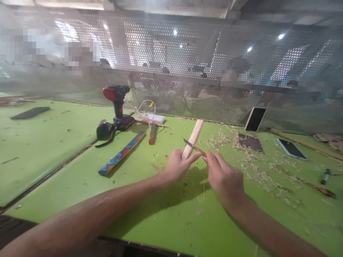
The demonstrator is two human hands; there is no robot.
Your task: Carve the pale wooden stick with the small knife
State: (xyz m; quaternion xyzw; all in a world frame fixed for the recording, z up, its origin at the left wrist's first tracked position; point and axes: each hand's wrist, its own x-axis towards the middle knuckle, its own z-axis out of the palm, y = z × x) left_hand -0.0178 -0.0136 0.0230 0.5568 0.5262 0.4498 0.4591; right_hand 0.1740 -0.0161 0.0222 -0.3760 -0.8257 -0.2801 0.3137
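Note:
My left hand is closed round the near end of a pale strip of wood, which tilts up and away from me above the green tabletop. Its thumb reaches out toward the knife's handle. In my right hand is a small carving knife with a wooden handle. The blade lies across the face of the wood strip, pointing up to the left. To the left lie a long strip painted blue and orange and a shorter painted piece.
A red and black cordless drill stands at back left, near a white power bank with a cable. Wood shavings litter the right side, around sandpaper, a flat phone and a propped phone. A perforated metal screen rises behind.

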